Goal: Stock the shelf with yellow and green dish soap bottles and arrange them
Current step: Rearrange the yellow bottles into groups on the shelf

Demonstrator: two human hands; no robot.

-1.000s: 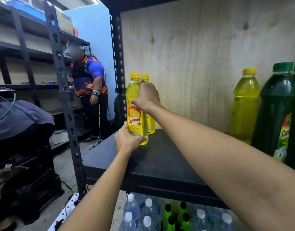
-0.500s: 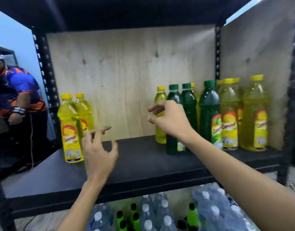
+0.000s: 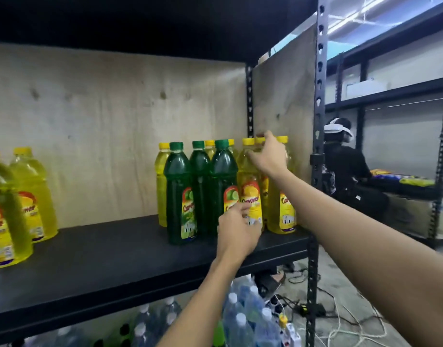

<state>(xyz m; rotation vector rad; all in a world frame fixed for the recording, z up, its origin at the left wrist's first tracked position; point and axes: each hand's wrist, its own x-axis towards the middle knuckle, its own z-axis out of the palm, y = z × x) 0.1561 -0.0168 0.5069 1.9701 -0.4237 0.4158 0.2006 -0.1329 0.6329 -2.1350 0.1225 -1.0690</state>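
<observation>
On the black shelf board, a cluster stands at the right end: three dark green dish soap bottles in front, with yellow bottles behind and to the right of them. My right hand is up at the necks and caps of the right-hand yellow bottles, thumb in front of one neck, fingers apart. Lower down, my left hand spreads its fingers against the label of the front yellow bottle. Two more yellow bottles stand at the far left. Neither hand has lifted anything.
Plywood panels close the shelf's back and right side. A black upright post marks the right front corner. Packs of water bottles sit on the level below. A seated person and floor cables are to the right.
My view has swung right, away from the two yellow bottles at the left end. Both hands let go there, crossed the shelf open, and now reach the yellow bottles at the right.
</observation>
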